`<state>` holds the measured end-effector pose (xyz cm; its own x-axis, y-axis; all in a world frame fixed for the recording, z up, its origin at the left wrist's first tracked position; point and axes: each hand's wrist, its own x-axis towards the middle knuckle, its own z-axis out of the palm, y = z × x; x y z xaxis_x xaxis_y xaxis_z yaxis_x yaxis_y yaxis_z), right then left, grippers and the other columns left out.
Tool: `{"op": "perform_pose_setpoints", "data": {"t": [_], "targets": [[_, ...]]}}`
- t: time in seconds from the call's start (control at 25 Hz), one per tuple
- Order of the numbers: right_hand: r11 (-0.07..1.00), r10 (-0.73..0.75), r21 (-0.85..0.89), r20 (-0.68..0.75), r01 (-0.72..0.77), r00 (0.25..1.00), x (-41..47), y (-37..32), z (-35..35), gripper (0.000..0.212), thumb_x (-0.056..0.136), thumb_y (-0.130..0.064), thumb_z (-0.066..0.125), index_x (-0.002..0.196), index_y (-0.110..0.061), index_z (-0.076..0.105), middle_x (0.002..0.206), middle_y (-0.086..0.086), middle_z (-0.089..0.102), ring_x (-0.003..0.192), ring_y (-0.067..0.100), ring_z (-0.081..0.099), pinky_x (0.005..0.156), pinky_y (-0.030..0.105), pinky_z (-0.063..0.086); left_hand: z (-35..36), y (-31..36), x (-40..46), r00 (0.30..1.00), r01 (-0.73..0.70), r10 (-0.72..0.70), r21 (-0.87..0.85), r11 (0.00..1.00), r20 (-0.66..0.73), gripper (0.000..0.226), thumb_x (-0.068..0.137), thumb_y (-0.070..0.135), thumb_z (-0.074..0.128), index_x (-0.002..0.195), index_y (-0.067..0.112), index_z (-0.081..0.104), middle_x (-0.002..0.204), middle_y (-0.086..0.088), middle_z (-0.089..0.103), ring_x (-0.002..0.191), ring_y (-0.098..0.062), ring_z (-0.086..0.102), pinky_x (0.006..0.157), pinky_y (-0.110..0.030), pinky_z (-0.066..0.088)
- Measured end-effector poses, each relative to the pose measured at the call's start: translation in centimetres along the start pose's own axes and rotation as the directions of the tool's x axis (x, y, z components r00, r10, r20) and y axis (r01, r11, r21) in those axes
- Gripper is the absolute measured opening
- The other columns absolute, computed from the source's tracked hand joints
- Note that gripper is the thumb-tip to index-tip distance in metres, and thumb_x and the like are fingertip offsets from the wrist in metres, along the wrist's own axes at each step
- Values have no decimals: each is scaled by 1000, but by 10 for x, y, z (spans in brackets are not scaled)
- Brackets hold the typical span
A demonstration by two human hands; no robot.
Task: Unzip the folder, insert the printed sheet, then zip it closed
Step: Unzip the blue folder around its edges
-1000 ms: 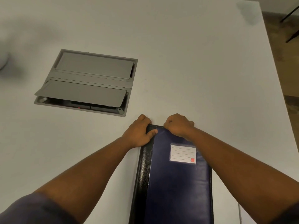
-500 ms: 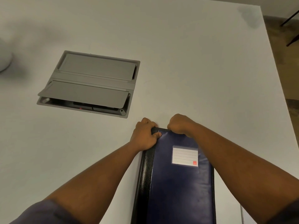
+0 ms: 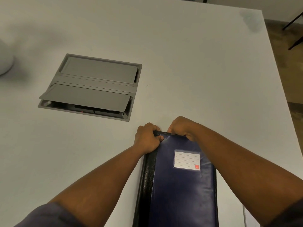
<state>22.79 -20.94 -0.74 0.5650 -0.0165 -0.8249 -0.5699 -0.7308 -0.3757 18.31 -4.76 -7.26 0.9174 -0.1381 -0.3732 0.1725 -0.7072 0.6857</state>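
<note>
In the head view, the folder [image 3: 180, 185] lies flat on the white bench [image 3: 205, 71], its long side running away from the person, just on the near right of the grey cable hatch [image 3: 91, 86] that is set into the bench. The left hand [image 3: 147, 136] makes its grip on the far left corner of the folder, fingers curled over the edge. The right hand [image 3: 181, 126] is curled on the same far edge, a little more to the right; the zipper pull is hidden, so I cannot tell if this grip pinches it.

The cover looks like soft padded vinyl, smooth and perhaps slippery, with a grained black spine [image 3: 148, 177] and a label pocket [image 3: 186, 159]. I judge it light but floppy, so 1 hand should hold the corner firmly while the other draws the small pull along the edge. The printed sheet is not visible.
</note>
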Motion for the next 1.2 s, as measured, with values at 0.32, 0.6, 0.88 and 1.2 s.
{"op": "perform_pose_setpoints", "data": {"t": [0.32,0.6,0.88,1.2], "targets": [[949,-30,-315,-103,-3,994,12,-6,8,10,86,-5,50,77,-7,55,86,10,58,82,25,56,77,36,49,3,5,0,999,51,-52,63,997,8,13,85,32,74,91,30,62,100,10,50,106,-23,49,86,-39,47],[950,12,-313,-12,-15,1000,11,-20,1,22,90,-7,64,71,-5,54,70,7,50,64,18,48,55,26,39,6,3,1,998,63,-63,54,997,-14,16,86,33,74,98,27,65,114,4,57,108,-22,46,88,-36,43],[979,128,166,-27,-122,991,14,-2,4,22,89,-4,68,109,6,66,109,22,67,86,27,58,74,35,48,2,8,-2,998,69,-69,28,997,-2,12,86,30,75,93,29,64,113,3,58,110,-23,47,94,-41,46],[964,126,238,-35,-115,991,20,-9,16,13,83,-3,68,75,-4,58,84,15,58,75,24,56,63,32,45,1,10,-4,998,60,-60,44,997,-12,9,87,26,73,93,27,65,110,3,57,107,-23,48,88,-36,44]]}}
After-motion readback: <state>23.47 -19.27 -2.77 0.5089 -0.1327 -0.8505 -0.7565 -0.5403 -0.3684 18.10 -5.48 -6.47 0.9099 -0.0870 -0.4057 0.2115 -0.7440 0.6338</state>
